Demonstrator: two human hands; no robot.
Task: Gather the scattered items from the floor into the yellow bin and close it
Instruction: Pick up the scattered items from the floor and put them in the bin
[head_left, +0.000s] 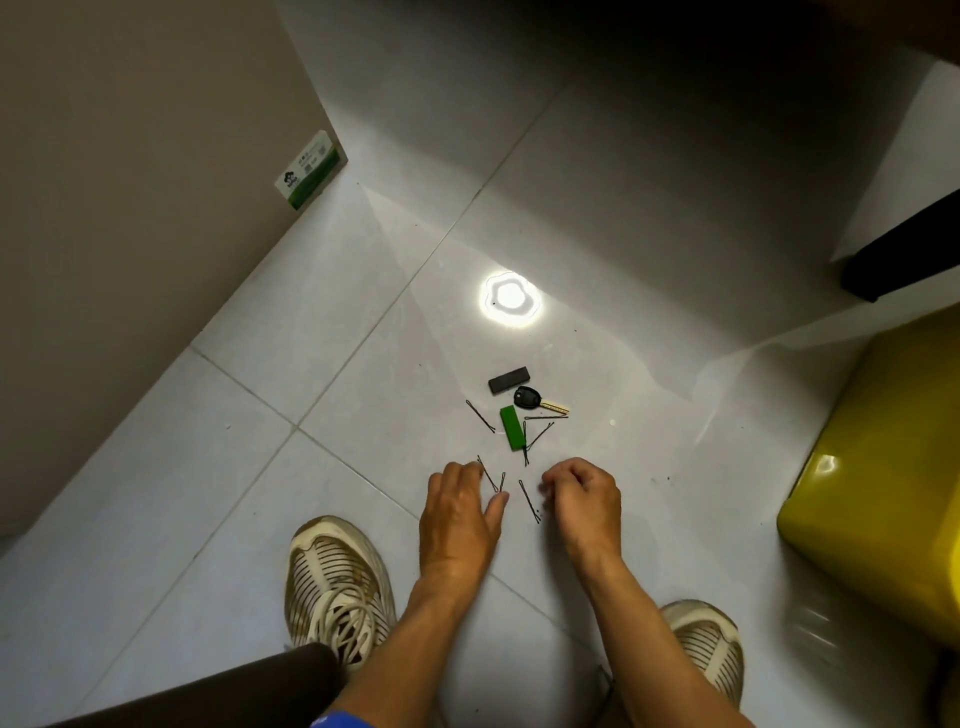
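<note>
Small items lie on the grey tiled floor: a black block (508, 380), a black-headed key (537, 401), a green bar (511, 427) and several thin hairpins, one of them (529, 500) between my hands. My left hand (460, 512) rests low over the floor, fingers spread, fingertips touching a pair of hairpins (493, 480). My right hand (584, 496) hovers beside it with fingers curled; whether it pinches anything is hidden. The yellow bin (883, 478) stands at the right edge, only its side showing.
A beige wall runs along the left with a green-and-white box (310, 170) at its corner. A dark object (904, 254) sits beyond the bin. My two shoes (337, 587) stand near the bottom. A bright lamp reflection (510, 299) glares on the tile.
</note>
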